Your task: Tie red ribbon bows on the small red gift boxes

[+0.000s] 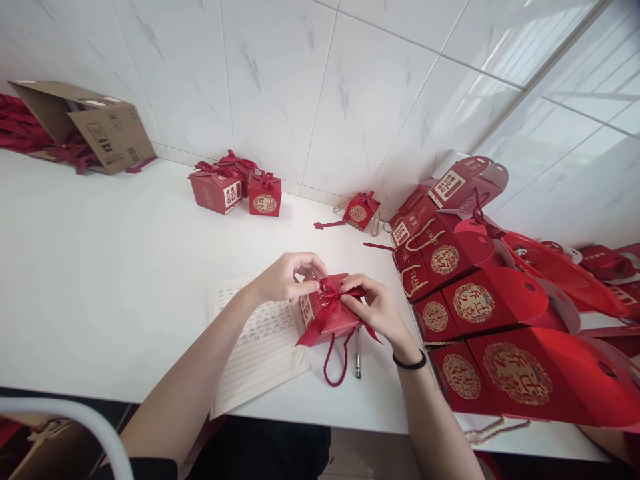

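Note:
A red gift box [336,325] stands on the white table in front of me, with a red satin ribbon [327,310] tied in a bow on its top. From the left, my left hand [295,277] curves its thumb and fingertips around the bow's left loop. My right hand [371,307] pinches the ribbon's right loop beside the knot. The ribbon's tails hang over the box's near side. A dark red cord handle [337,377] loops from the box onto the table. Partly under the box lies a notebook [263,377] with handwritten numbers.
A pen [358,357] lies right of the cord. Several red boxes [515,363] crowd the right side. Small ribboned boxes [265,195] stand along the tiled wall, as does a tasselled one [361,212]. At far left, a cardboard carton [113,137] holds red ribbons.

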### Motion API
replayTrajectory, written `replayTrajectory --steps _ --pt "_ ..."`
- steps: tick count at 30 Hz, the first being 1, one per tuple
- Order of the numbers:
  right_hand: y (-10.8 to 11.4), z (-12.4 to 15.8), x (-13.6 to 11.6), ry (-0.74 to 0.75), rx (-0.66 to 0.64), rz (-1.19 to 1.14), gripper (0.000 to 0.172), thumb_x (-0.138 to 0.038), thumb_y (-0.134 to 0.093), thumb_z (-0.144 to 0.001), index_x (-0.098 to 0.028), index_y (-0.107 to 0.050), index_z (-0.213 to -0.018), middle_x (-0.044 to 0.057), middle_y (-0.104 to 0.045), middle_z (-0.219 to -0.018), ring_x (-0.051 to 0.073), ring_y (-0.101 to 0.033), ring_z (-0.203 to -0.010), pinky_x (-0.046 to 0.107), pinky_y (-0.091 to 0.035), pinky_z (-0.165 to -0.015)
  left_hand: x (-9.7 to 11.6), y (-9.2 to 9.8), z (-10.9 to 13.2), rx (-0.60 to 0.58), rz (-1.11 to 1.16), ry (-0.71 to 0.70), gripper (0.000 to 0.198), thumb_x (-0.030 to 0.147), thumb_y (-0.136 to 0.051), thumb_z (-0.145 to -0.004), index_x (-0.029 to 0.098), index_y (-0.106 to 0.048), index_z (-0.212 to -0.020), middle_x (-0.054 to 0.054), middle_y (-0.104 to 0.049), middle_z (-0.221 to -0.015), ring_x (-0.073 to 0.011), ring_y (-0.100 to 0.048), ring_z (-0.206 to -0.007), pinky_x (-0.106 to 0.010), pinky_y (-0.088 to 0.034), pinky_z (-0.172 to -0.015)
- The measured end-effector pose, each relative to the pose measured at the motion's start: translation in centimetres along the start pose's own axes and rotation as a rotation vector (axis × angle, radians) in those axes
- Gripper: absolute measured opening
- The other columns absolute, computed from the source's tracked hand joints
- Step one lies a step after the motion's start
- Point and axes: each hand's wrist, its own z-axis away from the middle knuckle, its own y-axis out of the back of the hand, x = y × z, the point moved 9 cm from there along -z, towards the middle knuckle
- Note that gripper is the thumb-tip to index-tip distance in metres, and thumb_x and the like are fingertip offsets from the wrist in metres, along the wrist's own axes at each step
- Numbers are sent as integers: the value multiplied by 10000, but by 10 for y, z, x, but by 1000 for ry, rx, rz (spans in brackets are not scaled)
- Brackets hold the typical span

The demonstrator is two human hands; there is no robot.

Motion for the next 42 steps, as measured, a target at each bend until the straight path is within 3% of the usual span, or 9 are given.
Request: replayTrajectory --steps 5,11,18,23,29,35,38,42 --pt "0 1 -3 0 11 -21 144 -345 -598 -830 -208 -593 -873 45 -597 -888 177 -568 -821 303 -462 -730 -6 -9 0 -39 137 74 125 219 -610 -713 145 -537 -784 30 -568 -615 -54 -518 -383 -139 -295 -298" --pt "-1 5 -24 145 77 -10 128 -307 -638 -810 -219 -550 -780 42 -569 -885 187 -554 -863 311 -463 -733 -8 -22 -1 -56 196 83 114 225 -590 -751 159 -497 -760 78 -463 -458 -78 -508 -348 -139 -307 -275" --pt "-10 2 -31 236 22 124 97 -242 -569 -854 -247 -665 -842 57 -638 -962 217 -570 -950 397 -448 -851 -8 -22 -1 -79 214 70 198 276 -650 -725 156 -506 -789 75 -473 -426 -81 -496 -357 -154 -328 -312" --pt "-6 4 -21 170 104 81 69 -247 -582 -846 -231 -642 -878 50 -647 -887 199 -594 -866 370 -482 -793 -5 -21 1 -43 111 77 219 222 -674 -678 175 -500 -802 88 -479 -494 -45 -440 -380 -161 -339 -366" --pt "-1 8 -6 85 246 -10 67 -259 -609 -827 -206 -585 -860 25 -617 -832 147 -598 -763 256 -514 -652 5 -12 2 154 -163 -44 77 164 -542 -713 189 -485 -758 89 -448 -516 -38 -382 -407 -162 -316 -405" --pt "-1 8 -6 87 266 -5 65 -225 -609 -821 -213 -569 -870 13 -611 -839 133 -595 -762 237 -515 -645 26 -10 12 468 -584 -350 60 132 -455 -707 188 -460 -728 59 -511 -593 -54 -445 -462 -171 -368 -465" --pt "-2 8 -9 95 270 13 68 -220 -613 -814 -211 -565 -860 8 -606 -824 127 -590 -734 237 -520 -643 35 -19 19 510 -713 -478 66 128 -444 -698 183 -458 -732 57 -527 -563 -54 -417 -415 -170 -332 -418" --pt "-3 8 -10 94 267 24 78 -209 -613 -808 -212 -562 -867 6 -604 -829 125 -590 -735 240 -525 -660 38 -23 20 488 -773 -490 78 165 -479 -686 178 -482 -763 59 -562 -542 -60 -434 -392 -174 -325 -406"
